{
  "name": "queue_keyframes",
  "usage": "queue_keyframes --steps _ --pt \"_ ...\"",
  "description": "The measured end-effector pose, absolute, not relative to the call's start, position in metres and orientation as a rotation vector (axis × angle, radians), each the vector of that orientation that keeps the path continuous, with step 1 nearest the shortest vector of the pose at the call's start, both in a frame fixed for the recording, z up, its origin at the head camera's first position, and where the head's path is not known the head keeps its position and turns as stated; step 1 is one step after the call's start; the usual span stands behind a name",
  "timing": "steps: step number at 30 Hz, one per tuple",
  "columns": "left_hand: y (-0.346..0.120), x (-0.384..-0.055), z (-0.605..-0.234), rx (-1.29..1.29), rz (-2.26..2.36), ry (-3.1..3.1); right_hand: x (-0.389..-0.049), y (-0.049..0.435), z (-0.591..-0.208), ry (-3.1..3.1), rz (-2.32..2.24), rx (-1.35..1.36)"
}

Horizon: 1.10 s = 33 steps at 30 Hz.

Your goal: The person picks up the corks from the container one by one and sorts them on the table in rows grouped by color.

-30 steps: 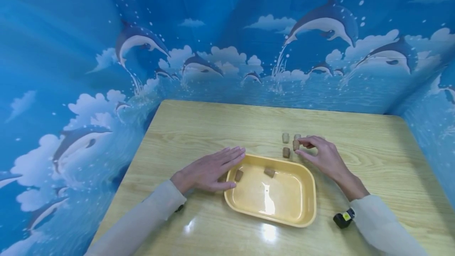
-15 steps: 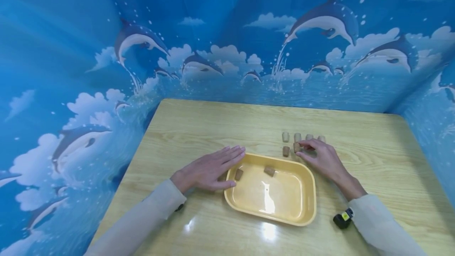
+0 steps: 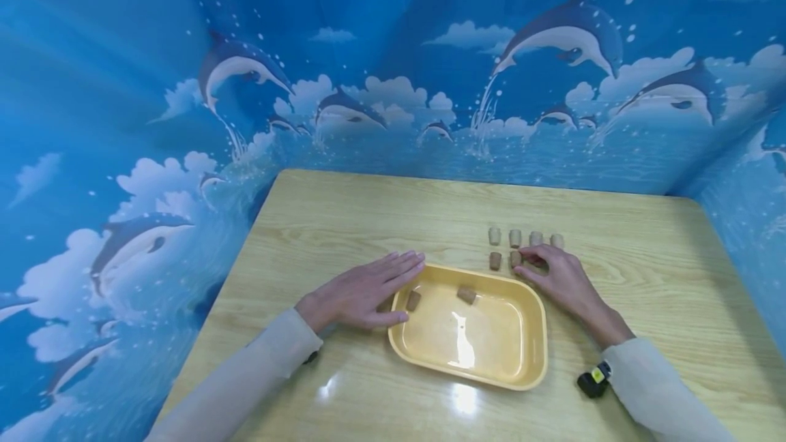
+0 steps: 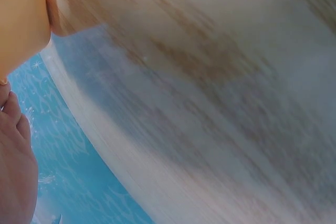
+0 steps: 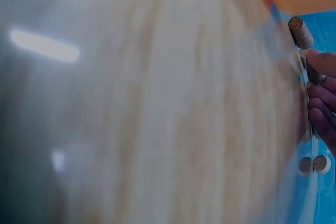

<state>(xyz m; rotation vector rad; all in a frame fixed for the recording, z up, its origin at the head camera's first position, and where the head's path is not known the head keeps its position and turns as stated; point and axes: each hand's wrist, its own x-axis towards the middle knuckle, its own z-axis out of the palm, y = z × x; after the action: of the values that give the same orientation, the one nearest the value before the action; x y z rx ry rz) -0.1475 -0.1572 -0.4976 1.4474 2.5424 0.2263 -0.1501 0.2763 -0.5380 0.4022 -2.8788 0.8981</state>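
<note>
My right hand (image 3: pixel 560 280) pinches a brown cork stopper (image 3: pixel 515 260) between thumb and fingers, upright at the table just beyond the tray. The same cork (image 5: pixel 315 75) shows partly behind the thumb in the right wrist view. Left of it stands another brown cork (image 3: pixel 495 261). My left hand (image 3: pixel 362 294) lies with straight fingers over the left rim of a yellow tray (image 3: pixel 537 360). Two brown corks lie in that tray, one near the left wall (image 3: pixel 413 301) and one near the back wall (image 3: pixel 467 294).
Behind the brown corks, several paler corks (image 3: pixel 515 238) stand in a row. The wood-grain table (image 3: pixel 368 203) ends at a blue dolphin-print curtain (image 3: pixel 393 135). A small black device (image 3: pixel 593 380) sits at the right wrist.
My right hand has brought its cork down and slightly toward me, beside the other standing brown cork. The paler row behind is more exposed. My left hand has stayed at the tray.
</note>
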Motion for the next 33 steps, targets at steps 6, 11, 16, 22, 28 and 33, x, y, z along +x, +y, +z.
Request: queue_keyframes --steps 6,11,16,22,28,33 --pt "-0.1566 -0.1477 -0.4974 1.427 0.226 2.533 -0.1498 0.2791 -0.5406 -2.884 0.888 0.396" --pt "-0.1566 -0.1473 -0.4970 1.419 0.223 2.534 -0.1499 0.2790 -0.5420 -2.884 0.866 0.411" --pt "-0.1565 -0.1466 -0.4962 1.421 0.224 2.535 -0.1499 0.2779 -0.5418 -2.883 0.849 0.424" --pt "-0.1563 -0.1466 -0.4966 1.420 0.226 2.538 -0.1499 0.2773 -0.5387 -2.912 0.856 0.415" --pt "-0.1566 -0.1469 -0.4969 1.423 0.234 2.537 -0.1496 0.2775 -0.5390 -2.934 0.860 0.408" --pt "-0.1568 -0.1466 -0.4959 1.424 0.241 2.537 -0.1501 0.2777 -0.5411 -2.934 0.857 0.412"
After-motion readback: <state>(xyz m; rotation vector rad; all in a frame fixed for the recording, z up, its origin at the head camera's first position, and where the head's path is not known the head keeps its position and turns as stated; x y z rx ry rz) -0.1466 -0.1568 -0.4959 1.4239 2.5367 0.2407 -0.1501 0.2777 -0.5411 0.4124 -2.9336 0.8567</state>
